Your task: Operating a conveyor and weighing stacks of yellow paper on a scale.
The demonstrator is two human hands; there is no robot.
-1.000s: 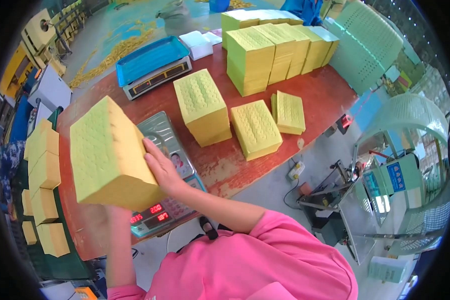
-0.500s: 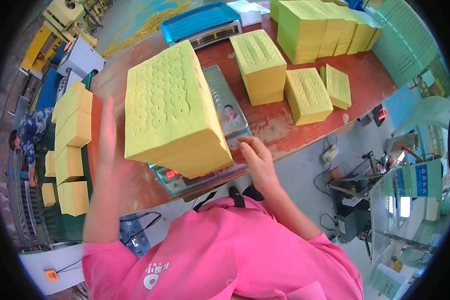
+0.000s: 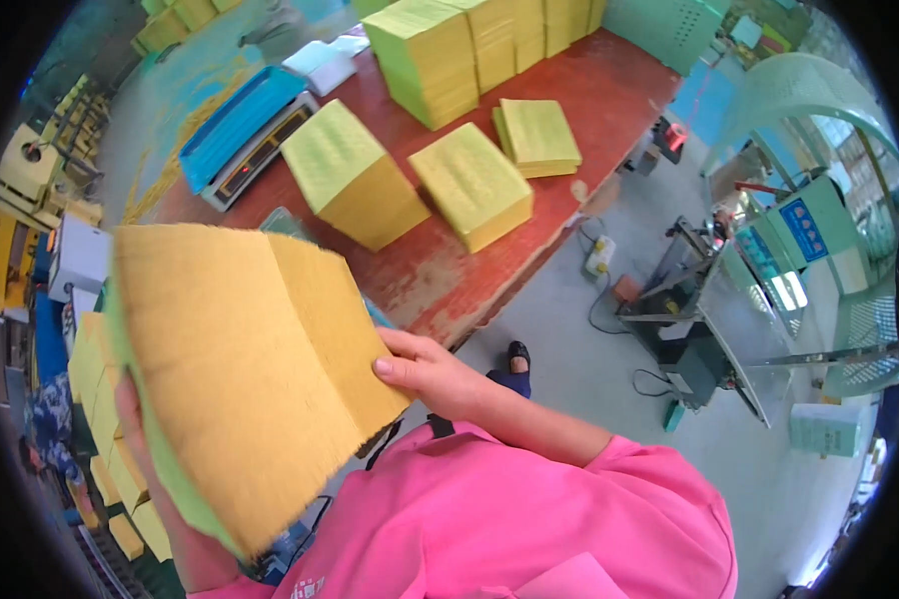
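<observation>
A thick yellow stack of paper sheets (image 3: 245, 369) is lifted close to the camera and tilted, its rough cut edges facing me. My right hand (image 3: 425, 371) grips its right edge with the thumb on the side. My left hand (image 3: 135, 424) supports it from behind and below; only a little of that hand shows past the stack. The stack hides most of the weighing scale under it.
A red table (image 3: 609, 110) carries more yellow stacks (image 3: 355, 175), (image 3: 469, 185), (image 3: 537, 135) and a tall row at the back (image 3: 440, 50). A blue-topped scale (image 3: 240, 130) stands at the far left. Yellow bundles (image 3: 100, 399) line the left floor. A metal machine (image 3: 719, 329) stands right.
The stack has been raised and tipped toward the camera, so its cut edges now show instead of its embossed top. My view has swung right along the table.
</observation>
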